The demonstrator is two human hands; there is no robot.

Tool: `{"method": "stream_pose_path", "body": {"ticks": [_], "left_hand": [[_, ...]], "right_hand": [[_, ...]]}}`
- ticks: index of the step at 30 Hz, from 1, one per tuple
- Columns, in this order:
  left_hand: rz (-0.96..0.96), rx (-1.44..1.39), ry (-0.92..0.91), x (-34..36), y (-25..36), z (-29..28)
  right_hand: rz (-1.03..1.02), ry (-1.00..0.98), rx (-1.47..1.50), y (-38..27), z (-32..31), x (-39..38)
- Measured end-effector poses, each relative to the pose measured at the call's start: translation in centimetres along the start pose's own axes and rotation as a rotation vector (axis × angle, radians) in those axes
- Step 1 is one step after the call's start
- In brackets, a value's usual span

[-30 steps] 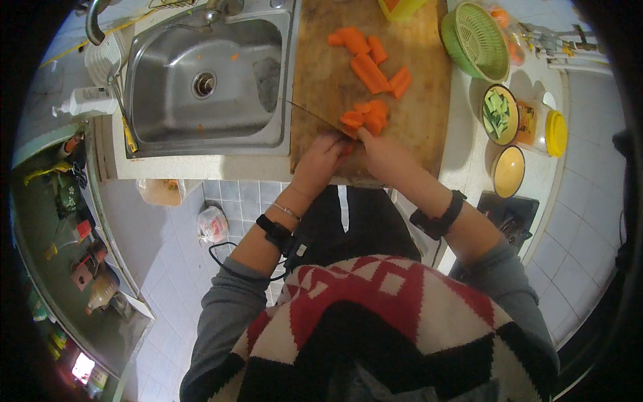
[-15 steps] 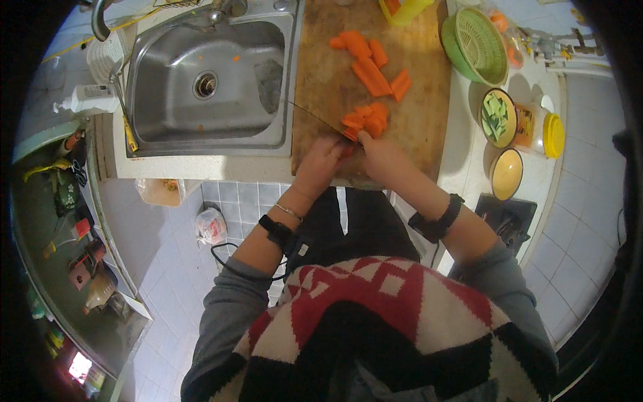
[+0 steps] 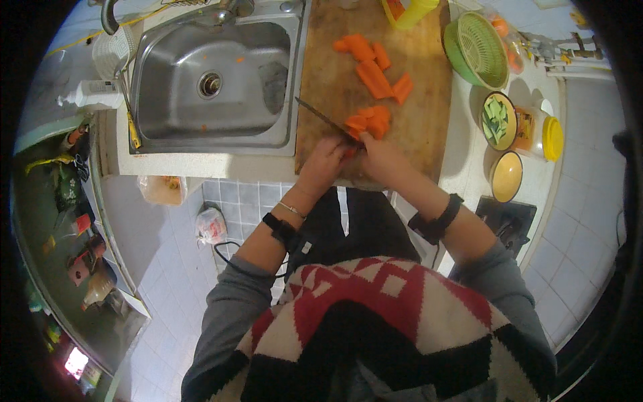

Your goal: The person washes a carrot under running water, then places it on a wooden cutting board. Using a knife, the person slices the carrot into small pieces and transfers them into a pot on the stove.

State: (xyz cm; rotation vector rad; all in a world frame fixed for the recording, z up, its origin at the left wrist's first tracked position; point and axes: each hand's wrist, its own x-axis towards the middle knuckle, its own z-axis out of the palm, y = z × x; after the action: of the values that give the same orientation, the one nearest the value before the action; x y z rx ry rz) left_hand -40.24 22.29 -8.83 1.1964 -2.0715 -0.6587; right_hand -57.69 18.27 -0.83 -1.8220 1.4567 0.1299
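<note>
My right hand point(image 3: 383, 159) is closed round the handle end of a knife, whose narrow dark blade point(image 3: 319, 114) points away to the upper left over a wooden cutting board point(image 3: 420, 137). Beside it, my left hand point(image 3: 323, 163) presses its fingers on a piece of carrot point(image 3: 349, 153), mostly covered by the fingers. Just past the blade lies a small heap of carrot slices point(image 3: 376, 122). Farther up the board are larger carrot chunks point(image 3: 372, 79). The knife handle is hidden in my grip.
A steel sink point(image 3: 221, 114) adjoins the board on the left. On the right stand a green colander point(image 3: 462, 57), a bowl of green slices point(image 3: 495, 120), a yellow bowl point(image 3: 506, 176) and a yellow-lidded jar point(image 3: 552, 139). A yellow container point(image 3: 416, 12) sits at the board's far end.
The knife blade has tilted, showing more of its side than before. Both hands stay close together at nearly the same spot. The whole view has shifted slightly.
</note>
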Motion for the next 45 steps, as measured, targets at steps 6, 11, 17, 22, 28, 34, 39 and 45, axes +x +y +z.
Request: {"method": "stream_pose_path", "body": {"ticks": [6,11,17,22,28,34,39,45], "left_hand": [[-0.029,-0.030,0.025,-0.1,0.0,0.5],[-0.001,-0.037,0.010,-0.1,-0.4,0.5],[-0.025,0.024,-0.012,0.5,0.6,-0.1],[-0.095,0.121,-0.215,3.4,1.5,-0.7],[-0.080,0.199,-0.283,3.9,1.4,-2.2],[-0.134,0.008,-0.251,1.9,1.4,-1.2],[0.068,0.159,-0.222,1.5,0.5,-0.9],[0.073,0.046,-0.195,1.0,-0.5,-0.2]], "right_hand": [[-0.019,0.023,-0.030,0.7,-0.2,-1.7],[-0.055,0.054,0.038,1.1,0.9,-0.9],[-0.022,0.088,0.144,2.1,1.5,0.2],[-0.036,0.196,0.154,3.4,0.9,0.1],[-0.022,0.084,0.105,3.2,-0.4,0.2],[-0.040,0.085,-0.026,2.6,-0.9,-1.3],[-0.070,0.054,-0.059,1.6,-0.9,-1.9],[-0.015,-0.039,-0.126,1.0,-0.4,-1.3]]}}
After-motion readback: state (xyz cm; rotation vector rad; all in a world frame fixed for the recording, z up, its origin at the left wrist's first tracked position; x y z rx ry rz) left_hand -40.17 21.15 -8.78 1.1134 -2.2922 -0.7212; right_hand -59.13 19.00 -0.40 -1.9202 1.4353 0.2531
